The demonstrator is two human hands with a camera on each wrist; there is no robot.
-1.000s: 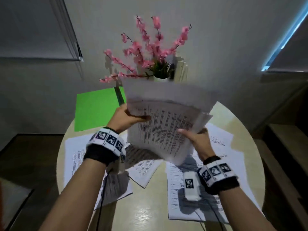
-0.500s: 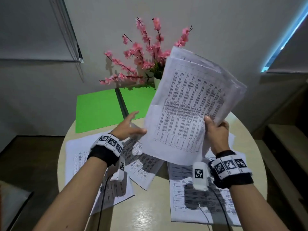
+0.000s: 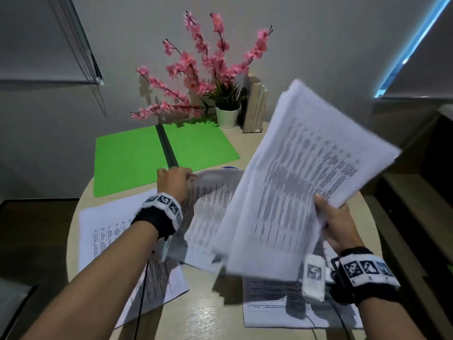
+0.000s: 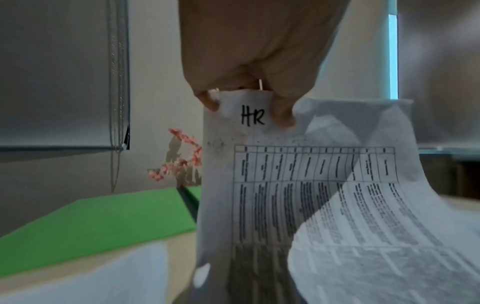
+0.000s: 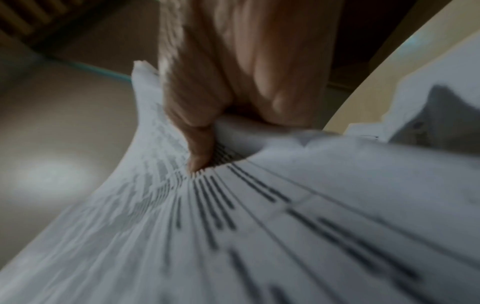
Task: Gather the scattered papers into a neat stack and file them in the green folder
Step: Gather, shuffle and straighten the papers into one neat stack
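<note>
My right hand (image 3: 335, 224) grips a sheaf of printed papers (image 3: 301, 182) by its lower right edge, tilted up above the table; the thumb (image 5: 200, 144) presses on the top sheet (image 5: 259, 226). My left hand (image 3: 175, 179) pinches the top edge of another printed sheet (image 3: 213, 212) and lifts it off the table; the sheet (image 4: 298, 195) is marked "HR" between my fingertips (image 4: 283, 115). The green folder (image 3: 137, 158) lies open and flat at the table's far left. More printed sheets lie on the table at the left (image 3: 107, 231) and front right (image 3: 282, 307).
A round beige table (image 3: 203, 320) carries everything. A white pot of pink blossom branches (image 3: 228, 116) and a pale upright holder (image 3: 255, 106) stand at the back by the wall. A step or bench (image 3: 416, 212) lies to the right. Dark floor shows left.
My left hand let go of the sheaf, reached down to the table and took hold of a loose sheet. The right hand swung the sheaf up and to the right.
</note>
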